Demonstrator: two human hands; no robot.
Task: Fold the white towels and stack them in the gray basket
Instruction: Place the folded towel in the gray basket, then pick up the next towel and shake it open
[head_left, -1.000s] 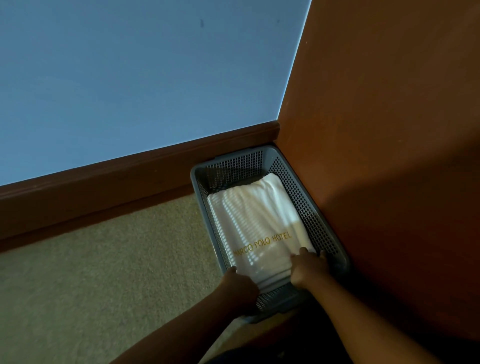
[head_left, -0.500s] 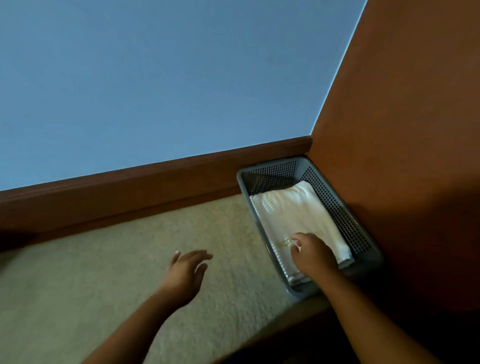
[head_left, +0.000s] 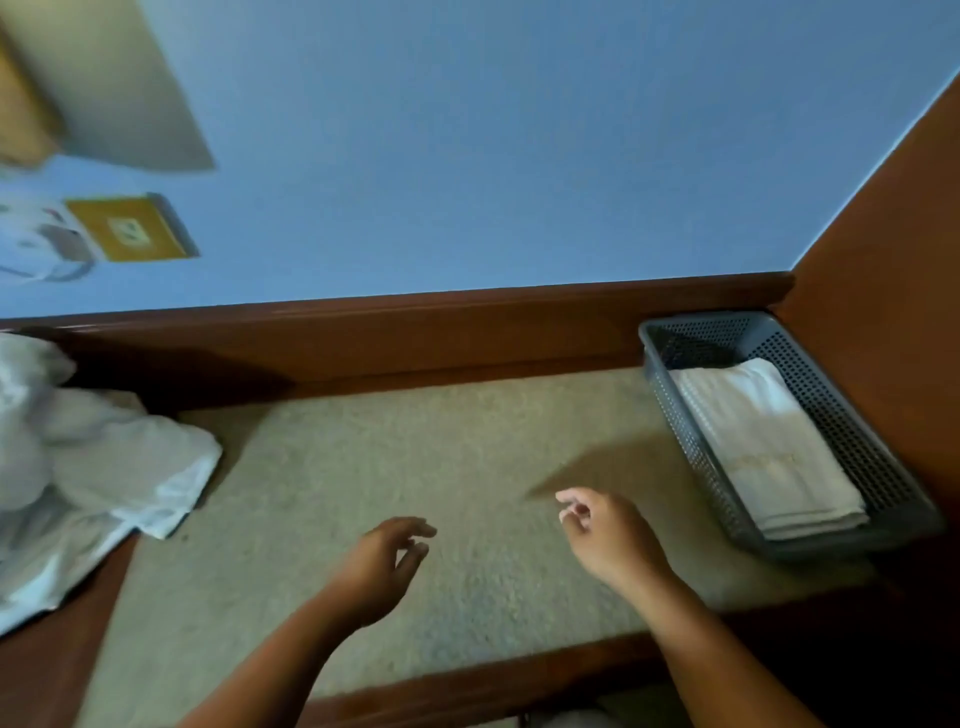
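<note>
A gray perforated basket (head_left: 675, 410) stands in the right corner, against the brown side panel. Inside it lies a folded white towel (head_left: 769, 447) with faint gold lettering. A heap of unfolded white towels (head_left: 88, 467) spreads over the left edge of the surface. My left hand (head_left: 382, 564) hovers over the beige carpeted surface with loosely curled fingers, holding nothing. My right hand (head_left: 605, 535) hangs above the surface left of the basket, fingers relaxed and empty.
The beige surface (head_left: 415, 457) is bordered by a brown wooden rail (head_left: 415, 332) at the back and a brown panel (head_left: 883, 260) on the right. A yellow sign (head_left: 130, 228) hangs on the blue wall at upper left.
My right hand has left the folded towel and come out of the basket to the left. The view has swung left, bringing the towel heap into sight.
</note>
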